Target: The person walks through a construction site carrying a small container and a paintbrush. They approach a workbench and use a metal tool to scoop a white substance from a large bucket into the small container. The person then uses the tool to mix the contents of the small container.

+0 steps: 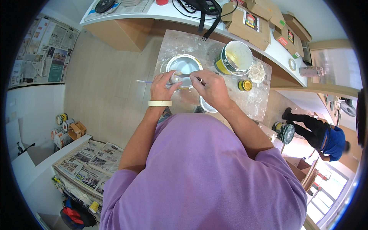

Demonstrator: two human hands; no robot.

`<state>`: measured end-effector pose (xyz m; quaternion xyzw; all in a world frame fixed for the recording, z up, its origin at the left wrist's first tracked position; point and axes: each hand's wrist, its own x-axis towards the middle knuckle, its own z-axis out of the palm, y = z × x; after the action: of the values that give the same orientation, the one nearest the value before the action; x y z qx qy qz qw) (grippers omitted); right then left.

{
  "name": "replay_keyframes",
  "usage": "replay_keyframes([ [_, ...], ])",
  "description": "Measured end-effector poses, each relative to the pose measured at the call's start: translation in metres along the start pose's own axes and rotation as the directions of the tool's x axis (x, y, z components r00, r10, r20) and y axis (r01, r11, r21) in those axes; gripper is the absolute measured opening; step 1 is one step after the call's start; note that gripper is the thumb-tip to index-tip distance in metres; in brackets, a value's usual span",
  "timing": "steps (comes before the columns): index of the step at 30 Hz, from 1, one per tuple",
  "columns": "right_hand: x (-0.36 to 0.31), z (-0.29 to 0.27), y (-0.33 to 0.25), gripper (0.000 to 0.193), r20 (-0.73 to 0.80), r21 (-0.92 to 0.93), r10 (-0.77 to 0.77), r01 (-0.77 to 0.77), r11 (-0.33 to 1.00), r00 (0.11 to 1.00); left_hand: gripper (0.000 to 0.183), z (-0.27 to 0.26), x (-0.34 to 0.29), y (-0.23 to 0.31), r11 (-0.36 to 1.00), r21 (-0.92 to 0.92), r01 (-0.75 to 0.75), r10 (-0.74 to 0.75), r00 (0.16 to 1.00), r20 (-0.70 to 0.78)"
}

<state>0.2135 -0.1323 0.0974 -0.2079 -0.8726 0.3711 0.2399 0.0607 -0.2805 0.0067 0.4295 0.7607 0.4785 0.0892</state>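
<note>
Left hand (pixel 164 87), a roll of cream masking tape (pixel 160 103) worn on its wrist, pinches a thin flat metal blade (pixel 147 81) that juts out beside its fingers; the blade's far end is hidden under the thumb. Right hand (pixel 212 87) closes on a slim metal-handled tool (pixel 186 75), tip obscured. Just beyond both grips sits an open round tin of pale paint (pixel 184 65) on a paint-smeared board (pixel 214 96).

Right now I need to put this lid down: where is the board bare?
The dusty board is bare along its far-left corner, behind the open tin. It is also bare right of the small yellow-capped jar. Around both hands, the big can and rag, it is crowded.
</note>
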Motion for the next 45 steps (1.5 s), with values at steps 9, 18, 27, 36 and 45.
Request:
replay_keyframes([
  [9,-0.001,0.001,0.024,0.019,0.159,0.468,0.556,-0.559,0.685,0.816,0.050,0.002,-0.005,-0.009,1.000,0.021,-0.002,0.002,1.000,-0.012],
  [18,0.006,-0.005,0.045,0.014,0.379,0.707,0.698,-0.677,0.204,0.608,0.050,0.006,-0.010,-0.021,0.999,0.038,0.012,-0.011,0.999,-0.033],
  [27,0.023,0.056,0.103,0.021,0.048,-0.132,0.363,-0.354,0.926,0.930,0.049,-0.004,-0.017,-0.029,0.995,0.060,0.083,-0.078,0.994,-0.076],
  [36,0.050,0.132,0.130,0.022,0.415,-0.586,0.370,-0.067,0.807,0.831,0.047,-0.022,-0.027,-0.030,0.992,0.079,0.099,-0.092,0.992,-0.088],
  [45,0.074,0.124,0.152,0.023,0.589,-0.560,0.367,0.037,0.827,0.720,0.047,-0.033,-0.035,-0.033,0.986,0.106,0.127,-0.119,0.990,-0.081],
])
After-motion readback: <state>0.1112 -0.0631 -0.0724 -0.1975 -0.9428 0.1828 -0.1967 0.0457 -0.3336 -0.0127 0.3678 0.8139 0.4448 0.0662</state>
